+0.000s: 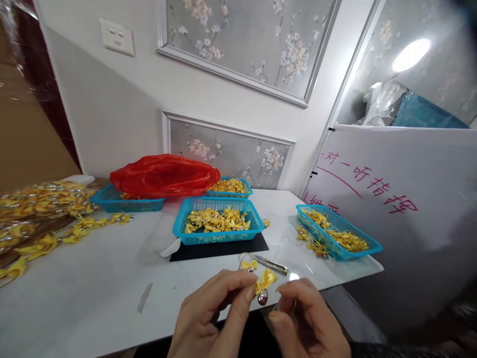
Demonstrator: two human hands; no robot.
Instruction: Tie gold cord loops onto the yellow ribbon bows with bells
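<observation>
— Looking down from head height, what are the two hands doing?

— Both are raised just over the near edge of a white tabletop (93, 293). The left hand (208, 318) has its fingers (238, 286) pinched together on a small yellow ribbon bow (266, 281). A little silver bell (263, 297) hangs under the bow. The right hand (309, 323) sits just beside it, fingers curled together close to the bow; whether they touch it, I cannot tell.

— What lies just beyond the hands?

— A second yellow bow (249, 265) and a small metal snipping tool (274, 264) rest on the tabletop, near each other.

— And further back?

— A blue plastic basket (218, 237) in the middle holds a heap of yellow bows and stands on a black mat (223, 249). Another blue basket (357, 251) of bows sits to the right, near the tabletop's edge, with a few bows spilled just beside it. Two more baskets stand at the back; a red plastic bag (164, 175) lies over the left one (124, 203). Loose bows (48, 241) trail along the left side. A whiteboard (410, 199) with red handwriting leans at the right.
</observation>
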